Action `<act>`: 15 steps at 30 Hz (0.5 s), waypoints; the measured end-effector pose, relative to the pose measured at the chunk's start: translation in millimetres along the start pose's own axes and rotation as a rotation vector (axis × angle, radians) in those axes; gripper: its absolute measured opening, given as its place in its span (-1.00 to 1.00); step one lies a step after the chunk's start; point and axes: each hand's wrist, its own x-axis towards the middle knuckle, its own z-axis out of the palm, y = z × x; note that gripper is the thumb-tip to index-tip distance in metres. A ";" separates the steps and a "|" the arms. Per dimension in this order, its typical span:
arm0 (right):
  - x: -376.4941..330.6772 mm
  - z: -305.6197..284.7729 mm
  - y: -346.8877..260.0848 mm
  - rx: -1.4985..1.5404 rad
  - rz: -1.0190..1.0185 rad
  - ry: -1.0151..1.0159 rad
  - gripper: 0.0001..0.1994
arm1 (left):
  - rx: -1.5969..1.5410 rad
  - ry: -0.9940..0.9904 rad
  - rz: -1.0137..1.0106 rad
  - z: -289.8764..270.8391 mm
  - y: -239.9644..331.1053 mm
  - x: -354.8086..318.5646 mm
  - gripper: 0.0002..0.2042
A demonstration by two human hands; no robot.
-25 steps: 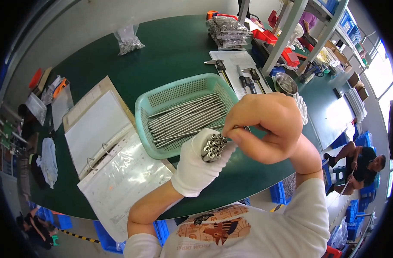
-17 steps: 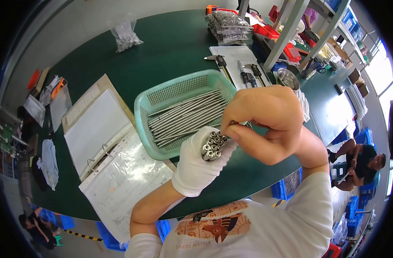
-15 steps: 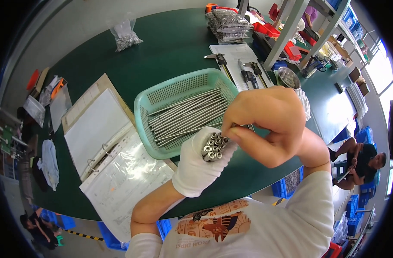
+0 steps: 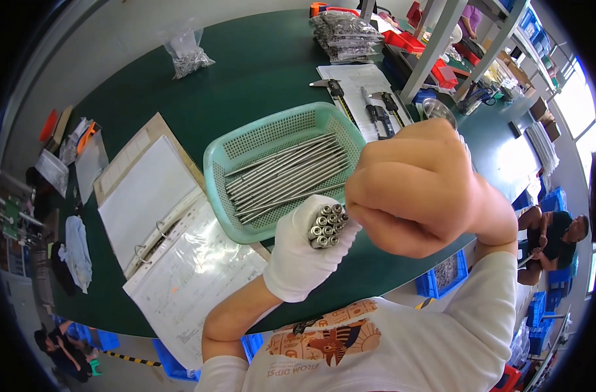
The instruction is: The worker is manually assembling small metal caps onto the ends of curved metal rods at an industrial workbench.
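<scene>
My left hand (image 4: pixel 298 251), in a white glove, is wrapped round a bundle of metal rods (image 4: pixel 326 230) whose round, socketed ends point up toward me. Just to the right, my bare right hand (image 4: pixel 412 189) is curled closed with its knuckles up. Its fingertips are turned away, so whatever it pinches is hidden. Behind both hands sits a mint-green perforated basket (image 4: pixel 214 168). Long thin metal rods (image 4: pixel 285 176) lie in it, side by side and slanting.
An open ring binder (image 4: pixel 144 202) with sheets lies left of the basket. Calipers (image 4: pixel 379 117) rest on papers behind it, near a metal bowl (image 4: pixel 439 111). Bagged parts (image 4: pixel 347 36) are stacked at the back. A grey shelf post (image 4: pixel 435 49) rises there. A person (image 4: pixel 552 245) sits at right.
My right hand has shifted a little to the right, away from the rod ends, and its fingertips have turned out of sight. The left hand holds the bundle almost unmoved.
</scene>
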 end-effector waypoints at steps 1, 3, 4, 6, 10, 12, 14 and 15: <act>-2.4 6.6 2.4 0.049 -0.019 0.082 -0.96 | -0.001 0.003 0.000 -0.1 -0.1 -0.4 -0.84; -4.7 13.7 5.7 0.095 -0.040 0.162 -0.96 | -0.044 0.000 -0.027 0.1 -0.5 0.5 -0.84; -5.5 15.6 6.5 0.135 -0.038 0.195 -0.96 | -0.046 0.000 -0.026 0.5 -0.8 1.1 -0.84; -5.0 16.7 6.7 0.178 -0.033 0.229 -0.97 | -0.074 -0.008 -0.042 0.0 -1.5 0.7 -0.85; 0.4 9.8 7.8 0.202 0.010 0.149 -0.97 | -0.086 0.016 -0.035 0.0 -2.4 3.4 -0.87; 0.2 8.0 4.5 0.188 0.043 0.121 -0.97 | -0.069 0.002 -0.059 -1.7 -6.3 3.3 -0.88; -1.8 8.5 0.2 0.127 0.043 0.131 -0.97 | -0.088 0.006 -0.054 0.0 -5.4 3.3 -0.88; -1.6 9.9 3.2 0.128 0.043 0.134 -0.97 | -0.107 0.013 -0.049 0.6 -4.8 3.3 -0.87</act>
